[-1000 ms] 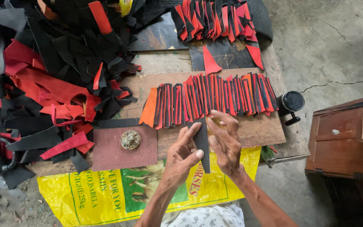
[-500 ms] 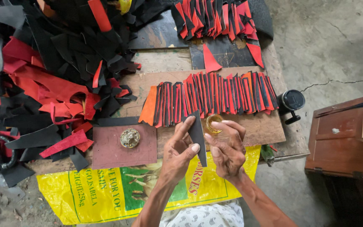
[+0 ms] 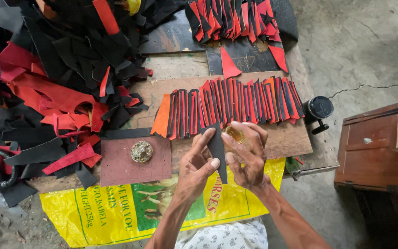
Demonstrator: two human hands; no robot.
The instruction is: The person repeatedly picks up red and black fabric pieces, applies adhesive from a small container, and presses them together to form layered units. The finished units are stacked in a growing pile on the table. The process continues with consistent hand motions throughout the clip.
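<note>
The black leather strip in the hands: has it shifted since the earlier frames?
Yes. The black leather strip, pinched by the left hand, has swung from leaning right to leaning slightly left and sits a little lower, further below the fixed row of red and black strips.

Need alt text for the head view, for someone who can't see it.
Left hand holds a black strip upright while the right hand holds a small amber bottle beside it, over a wooden board bearing a row of red and black strips.

Flat yellow sack point(image 3: 93, 214) with green panel, red print, under board edge
</note>
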